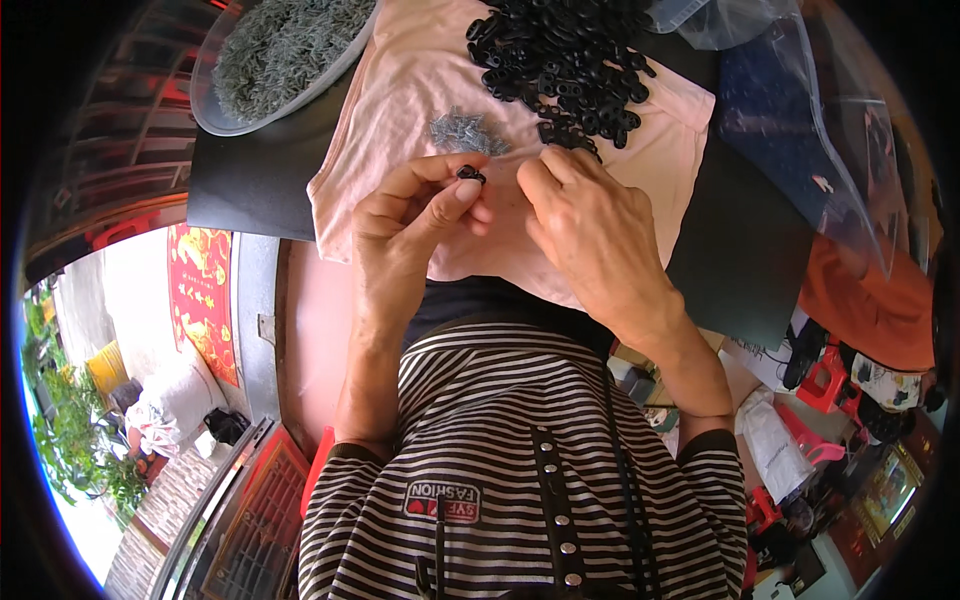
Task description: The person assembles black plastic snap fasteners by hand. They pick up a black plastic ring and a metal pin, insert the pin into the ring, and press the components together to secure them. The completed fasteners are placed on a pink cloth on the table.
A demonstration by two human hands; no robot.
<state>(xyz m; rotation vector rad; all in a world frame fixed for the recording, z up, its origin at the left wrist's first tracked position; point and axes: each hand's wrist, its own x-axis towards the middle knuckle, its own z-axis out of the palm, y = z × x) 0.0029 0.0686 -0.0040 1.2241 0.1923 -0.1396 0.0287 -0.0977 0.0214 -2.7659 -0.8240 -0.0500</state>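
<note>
Left hand [415, 215] pinches one black clip [471, 175], right hand [590, 225] curled beside it, contents unclear; large black clip pile [565, 55] and small screw heap [467, 133] apparently remain unworked.

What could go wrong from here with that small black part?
1. The black part sits pinched in the left hand's fingertips alone; a slip could drop it into the lap.
2. The screws lie loose on the pink cloth; a tug on the cloth by the right hand might scatter them.
3. The black pile is close by, so a dropped part may get lost in it.
</note>
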